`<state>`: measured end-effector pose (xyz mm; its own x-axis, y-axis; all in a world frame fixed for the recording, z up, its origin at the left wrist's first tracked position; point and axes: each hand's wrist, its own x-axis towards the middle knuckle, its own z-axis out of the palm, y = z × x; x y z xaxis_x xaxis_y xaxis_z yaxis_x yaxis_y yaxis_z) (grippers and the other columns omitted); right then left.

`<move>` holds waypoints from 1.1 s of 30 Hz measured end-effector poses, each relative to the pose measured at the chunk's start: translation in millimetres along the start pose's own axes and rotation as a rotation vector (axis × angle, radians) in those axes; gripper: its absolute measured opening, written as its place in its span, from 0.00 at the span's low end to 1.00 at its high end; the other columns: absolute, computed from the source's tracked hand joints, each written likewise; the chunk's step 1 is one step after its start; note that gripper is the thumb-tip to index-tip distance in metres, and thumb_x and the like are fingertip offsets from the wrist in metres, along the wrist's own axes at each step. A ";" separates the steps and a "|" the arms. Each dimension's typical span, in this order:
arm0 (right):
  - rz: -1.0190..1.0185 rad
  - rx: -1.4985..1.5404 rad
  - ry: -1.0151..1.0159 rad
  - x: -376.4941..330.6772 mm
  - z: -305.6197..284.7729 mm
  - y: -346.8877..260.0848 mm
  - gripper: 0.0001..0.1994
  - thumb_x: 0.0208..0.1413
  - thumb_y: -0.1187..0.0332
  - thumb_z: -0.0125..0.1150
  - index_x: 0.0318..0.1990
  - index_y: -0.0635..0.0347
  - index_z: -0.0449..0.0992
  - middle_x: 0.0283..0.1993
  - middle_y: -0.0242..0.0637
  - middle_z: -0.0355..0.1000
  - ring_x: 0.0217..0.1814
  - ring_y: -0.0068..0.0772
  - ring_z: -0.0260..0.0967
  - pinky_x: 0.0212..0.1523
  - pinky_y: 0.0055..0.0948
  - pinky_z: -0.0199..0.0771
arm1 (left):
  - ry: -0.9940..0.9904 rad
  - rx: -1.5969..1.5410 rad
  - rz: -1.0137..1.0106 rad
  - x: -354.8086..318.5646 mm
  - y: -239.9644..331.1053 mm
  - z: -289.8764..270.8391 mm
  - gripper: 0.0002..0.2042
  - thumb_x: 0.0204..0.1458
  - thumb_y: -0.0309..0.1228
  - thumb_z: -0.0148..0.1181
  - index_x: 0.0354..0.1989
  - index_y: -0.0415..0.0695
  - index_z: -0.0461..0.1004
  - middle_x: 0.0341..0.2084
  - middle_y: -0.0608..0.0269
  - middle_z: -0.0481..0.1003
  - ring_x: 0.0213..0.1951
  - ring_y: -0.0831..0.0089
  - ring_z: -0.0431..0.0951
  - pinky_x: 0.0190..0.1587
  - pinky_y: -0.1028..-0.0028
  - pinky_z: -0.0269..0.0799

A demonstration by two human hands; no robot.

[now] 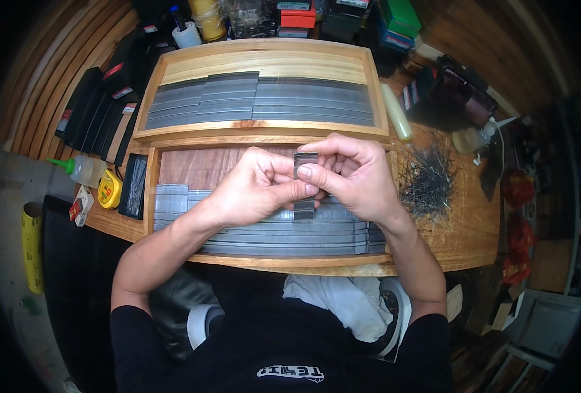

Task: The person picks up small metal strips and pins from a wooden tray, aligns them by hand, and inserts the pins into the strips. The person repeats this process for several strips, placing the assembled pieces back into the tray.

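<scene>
Stack of grey strips: I'm holding it over the nearer tray | left hand and right hand are both pinching it | step: I'm probably evening its edges | next move: calling for light, steady pressure

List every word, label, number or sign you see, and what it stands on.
Wording is left uncopied.
Black shirt: stylised white lettering on the front.
Yellow tape measure: a marking, blurred.
Small carton beside it: red print, blurred.
Dark boxes at left: labels, too small.
Yellow tube: dark marks, unreadable.
Blue box: pale lettering, unreadable.
</scene>
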<state>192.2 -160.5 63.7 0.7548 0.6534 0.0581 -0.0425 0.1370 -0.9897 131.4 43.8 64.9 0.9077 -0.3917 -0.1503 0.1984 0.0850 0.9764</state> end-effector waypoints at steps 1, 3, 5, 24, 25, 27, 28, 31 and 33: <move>-0.026 0.004 0.014 0.7 3.2 -0.4 0.09 0.61 0.78 0.69 0.47 0.72 0.80 0.34 0.34 0.78 0.30 0.19 0.78 0.26 0.18 0.81 | 0.001 -0.013 0.041 0.4 -2.7 -0.3 0.08 0.64 0.28 0.65 0.47 0.38 0.84 0.37 0.60 0.86 0.38 0.80 0.84 0.38 0.81 0.79; -0.062 -0.002 0.037 0.2 5.2 -1.4 0.10 0.61 0.78 0.69 0.48 0.72 0.79 0.33 0.33 0.78 0.29 0.16 0.77 0.26 0.16 0.80 | 0.003 -0.038 0.123 1.7 -10.5 -1.3 0.09 0.63 0.28 0.66 0.49 0.38 0.84 0.38 0.58 0.86 0.37 0.79 0.84 0.37 0.81 0.79; -0.082 -0.021 0.053 -0.7 5.4 -2.1 0.11 0.60 0.79 0.69 0.49 0.72 0.78 0.33 0.34 0.78 0.30 0.16 0.77 0.27 0.15 0.80 | 0.005 -0.053 0.118 1.4 -10.9 -0.9 0.10 0.63 0.28 0.67 0.49 0.38 0.84 0.37 0.58 0.86 0.37 0.80 0.84 0.37 0.81 0.79; -0.120 -0.002 0.057 1.4 4.6 0.5 0.07 0.62 0.79 0.67 0.45 0.70 0.77 0.34 0.36 0.79 0.30 0.17 0.78 0.27 0.16 0.81 | 0.016 -0.039 0.089 0.0 0.6 2.0 0.08 0.65 0.26 0.64 0.47 0.36 0.84 0.36 0.60 0.86 0.37 0.82 0.82 0.41 0.80 0.79; -0.130 0.017 0.065 1.3 4.2 0.1 0.07 0.62 0.79 0.67 0.45 0.70 0.77 0.34 0.36 0.79 0.30 0.17 0.78 0.27 0.16 0.81 | 0.029 -0.026 0.075 0.8 -0.8 2.0 0.08 0.65 0.26 0.64 0.47 0.36 0.84 0.34 0.62 0.85 0.35 0.83 0.81 0.39 0.80 0.77; -0.142 0.034 0.070 1.1 3.5 -0.4 0.07 0.63 0.79 0.67 0.45 0.71 0.77 0.34 0.36 0.79 0.30 0.17 0.78 0.27 0.16 0.80 | 0.057 0.001 0.048 2.3 -5.0 1.1 0.07 0.65 0.27 0.65 0.45 0.37 0.85 0.31 0.65 0.85 0.31 0.86 0.78 0.34 0.82 0.74; -0.143 0.032 0.069 0.9 2.8 0.1 0.07 0.63 0.79 0.67 0.46 0.71 0.77 0.33 0.36 0.79 0.30 0.17 0.78 0.28 0.16 0.80 | 0.057 0.006 0.061 2.7 -7.4 0.5 0.07 0.65 0.28 0.65 0.44 0.38 0.85 0.30 0.66 0.84 0.30 0.87 0.76 0.33 0.82 0.72; -0.084 -0.008 0.053 -0.3 0.8 0.4 0.07 0.64 0.77 0.67 0.46 0.72 0.79 0.33 0.35 0.79 0.30 0.16 0.77 0.28 0.16 0.80 | 0.063 0.011 0.087 3.5 -11.5 0.4 0.07 0.64 0.28 0.66 0.43 0.38 0.86 0.28 0.68 0.83 0.28 0.89 0.74 0.30 0.82 0.69; -0.054 -0.041 0.044 -0.1 -0.1 1.2 0.07 0.64 0.76 0.67 0.45 0.71 0.80 0.33 0.35 0.80 0.30 0.16 0.77 0.28 0.16 0.79 | 0.070 0.004 0.089 4.5 -12.2 2.6 0.07 0.64 0.28 0.66 0.43 0.38 0.86 0.27 0.69 0.83 0.28 0.89 0.73 0.30 0.83 0.69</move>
<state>192.2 -160.5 62.4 0.7833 0.6125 0.1062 0.0250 0.1398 -0.9899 132.0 38.6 52.8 0.9455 -0.3174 -0.0730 0.1142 0.1133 0.9870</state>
